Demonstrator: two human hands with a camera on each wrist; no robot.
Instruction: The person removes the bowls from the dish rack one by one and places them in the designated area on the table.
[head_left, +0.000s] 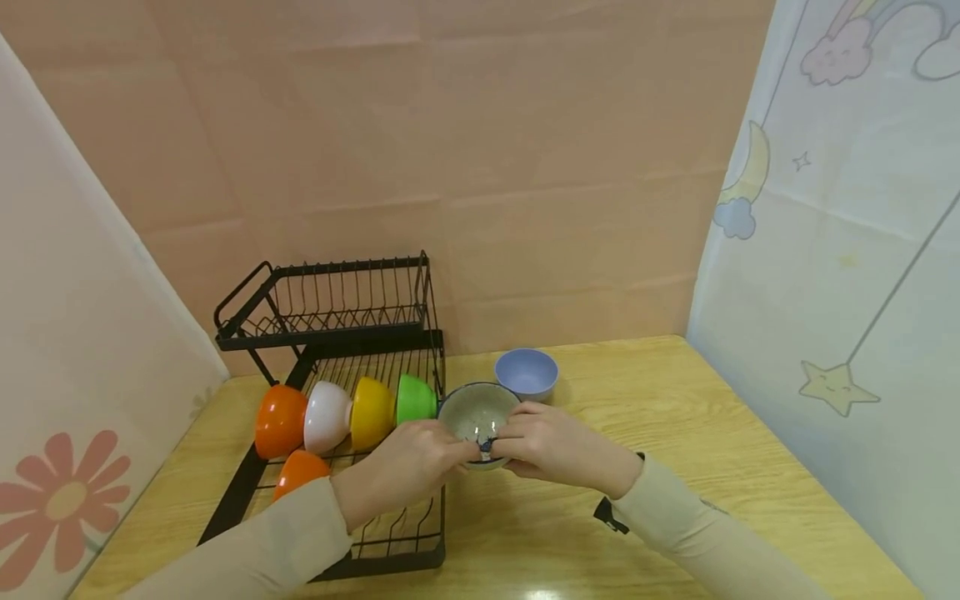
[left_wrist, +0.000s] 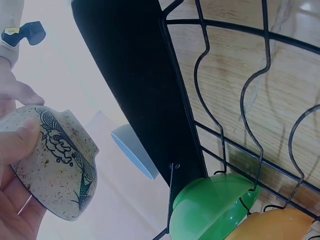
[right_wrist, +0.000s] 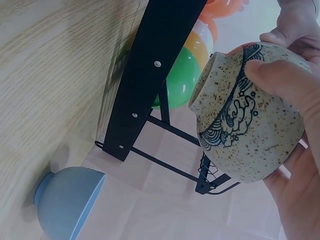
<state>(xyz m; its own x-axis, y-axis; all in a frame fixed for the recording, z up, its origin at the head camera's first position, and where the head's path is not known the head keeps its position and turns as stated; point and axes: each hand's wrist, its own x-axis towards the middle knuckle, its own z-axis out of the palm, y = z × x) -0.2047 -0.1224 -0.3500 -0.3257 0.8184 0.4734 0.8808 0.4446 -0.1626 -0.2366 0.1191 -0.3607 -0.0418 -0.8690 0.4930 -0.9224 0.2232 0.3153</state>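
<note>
A speckled ceramic bowl [head_left: 480, 406] with a dark wave pattern is held up by both hands, just right of the dish rack. My left hand [head_left: 416, 462] grips its near left side, while my right hand [head_left: 555, 446] grips the near right side. Its open top tilts toward me in the head view. In the right wrist view, the thumb [right_wrist: 285, 77] presses on the patterned outside of the bowl [right_wrist: 250, 135] and fingers lie at its rim. The left wrist view shows the left thumb [left_wrist: 17, 142] on the bowl's outer wall.
A black two-tier dish rack [head_left: 360, 337] stands at left. Its lower tier holds an orange bowl [head_left: 279, 423], white bowl [head_left: 326, 417], yellow bowl [head_left: 372, 414] and green bowl [head_left: 415, 400] in a row, plus another orange bowl [head_left: 300, 471]. A blue bowl [head_left: 527, 373] sits behind the hands.
</note>
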